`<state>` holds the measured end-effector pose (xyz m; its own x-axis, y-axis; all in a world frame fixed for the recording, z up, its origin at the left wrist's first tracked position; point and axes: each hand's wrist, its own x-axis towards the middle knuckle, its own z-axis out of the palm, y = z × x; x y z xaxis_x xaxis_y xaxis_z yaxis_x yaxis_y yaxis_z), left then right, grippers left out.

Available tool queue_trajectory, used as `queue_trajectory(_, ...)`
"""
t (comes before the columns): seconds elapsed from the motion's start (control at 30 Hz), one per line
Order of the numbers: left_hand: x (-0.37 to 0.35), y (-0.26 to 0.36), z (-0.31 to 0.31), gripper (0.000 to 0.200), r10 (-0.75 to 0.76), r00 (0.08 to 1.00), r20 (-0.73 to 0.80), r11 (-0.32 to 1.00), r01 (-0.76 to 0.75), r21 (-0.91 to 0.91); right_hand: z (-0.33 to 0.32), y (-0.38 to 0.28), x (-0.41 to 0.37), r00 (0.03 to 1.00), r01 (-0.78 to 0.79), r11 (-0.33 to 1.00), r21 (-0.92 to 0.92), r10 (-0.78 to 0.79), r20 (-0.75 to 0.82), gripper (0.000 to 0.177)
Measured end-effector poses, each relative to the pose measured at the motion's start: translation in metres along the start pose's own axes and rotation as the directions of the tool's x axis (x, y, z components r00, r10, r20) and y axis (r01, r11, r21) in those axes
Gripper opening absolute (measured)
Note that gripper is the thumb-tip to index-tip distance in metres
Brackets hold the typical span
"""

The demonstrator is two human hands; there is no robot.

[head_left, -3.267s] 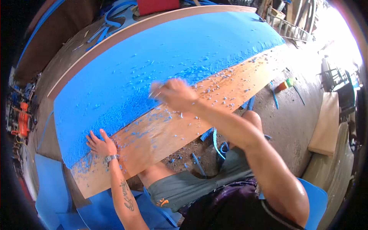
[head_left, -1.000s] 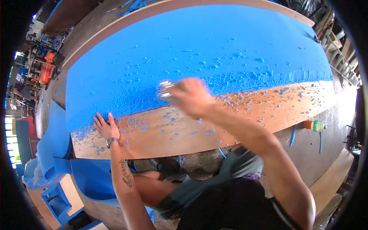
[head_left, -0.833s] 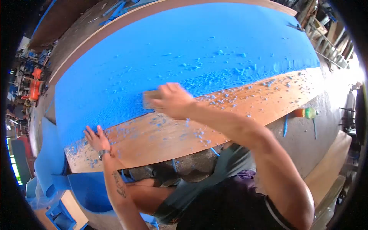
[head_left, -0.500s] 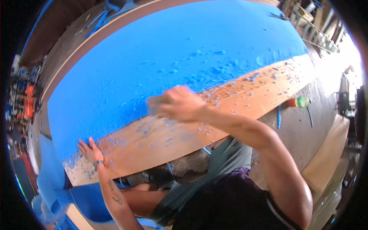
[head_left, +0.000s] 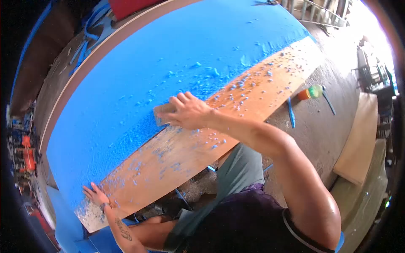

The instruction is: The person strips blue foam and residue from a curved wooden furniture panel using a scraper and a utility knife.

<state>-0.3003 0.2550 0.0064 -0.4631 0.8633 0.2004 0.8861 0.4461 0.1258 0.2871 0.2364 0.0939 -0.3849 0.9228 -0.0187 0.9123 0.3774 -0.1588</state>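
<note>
My right hand grips a flat brownish block by its side and presses it on the lower edge of a large blue sheet. Under that edge runs a bare wooden board. Blue crumbs and shavings lie along the seam and over the board, thickest to the right of the block. My left hand rests with fingers spread at the lower left corner, across the edge between sheet and board. It holds nothing.
A bottle with an orange and green look lies on the floor at right, beside blue strips. A curved tan panel stands farther right. Blue offcuts lie beyond the raised rim at upper left.
The view has shifted, so the worktop sits lower at the left. My right hand was blurred by motion and now shows sharply, still on the block. My left hand stays at the corner.
</note>
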Motion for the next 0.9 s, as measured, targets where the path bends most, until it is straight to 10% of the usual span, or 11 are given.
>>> queue_trajectory(0.07, -0.005, 0.003, -0.01, 0.081, -0.054, 0.998, 0.02, 0.999, 0.054, 0.006, -0.026, 0.034, -0.018, 0.979, -0.088, 0.994, 0.067, 0.074, 0.192, 0.045)
queue_trajectory(0.1, -0.003, 0.002, -0.006, 0.081, -0.05, 0.999, 0.004, 0.999, 0.05, 0.003, -0.002, 0.085, -0.045, 1.0, 0.006, 0.991, -0.131, -0.005, 0.011, 0.046)
queue_trajectory(0.17, 0.0, -0.003, -0.003, 0.082, -0.035, 0.999, -0.02, 0.999, 0.035, 0.012, -0.038, 0.137, -0.092, 0.984, -0.169, 0.972, 0.161, 0.175, -0.019, 0.045)
queue_trajectory(0.27, -0.01, 0.015, -0.016, 0.082, -0.09, 0.996, -0.001, 0.988, 0.089, 0.123, -0.035, 0.135, -0.105, 0.831, -0.294, 0.92, -0.259, 0.112, -0.544, 0.024)
queue_trajectory(0.4, -0.014, 0.052, 0.0, 0.077, 0.114, 0.986, -0.123, 0.983, -0.129, -0.129, -0.04, 0.038, -0.01, 0.911, -0.38, 0.844, 0.378, 0.271, 0.31, 0.032)
queue_trajectory(0.5, -0.052, 0.143, -0.007, 0.071, 0.381, 0.914, -0.138, 0.895, -0.402, -0.194, 0.009, 0.059, -0.023, 0.977, -0.133, 0.99, 0.053, 0.14, -0.163, 0.032)
queue_trajectory(0.67, -0.07, 0.168, 0.004, 0.072, 0.304, 0.947, -0.107, 0.951, -0.296, 0.087, -0.028, 0.139, -0.085, 0.94, -0.272, 0.957, 0.104, 0.287, -0.186, 0.043)
queue_trajectory(0.73, -0.071, 0.17, 0.002, 0.074, 0.298, 0.949, -0.099, 0.954, -0.294, 0.061, -0.028, 0.113, -0.063, 0.954, -0.249, 0.917, 0.311, 0.287, -0.081, 0.042)
queue_trajectory(0.83, -0.072, 0.168, -0.006, 0.071, 0.28, 0.956, -0.083, 0.96, -0.279, 0.032, 0.022, 0.006, 0.017, 0.869, 0.202, 0.971, 0.126, -0.118, -0.48, 0.035)
queue_trajectory(0.9, -0.072, 0.169, -0.003, 0.068, 0.285, 0.954, -0.097, 0.958, -0.286, 0.001, 0.021, -0.062, 0.067, 0.96, 0.208, 0.968, 0.14, -0.174, -0.22, 0.035)
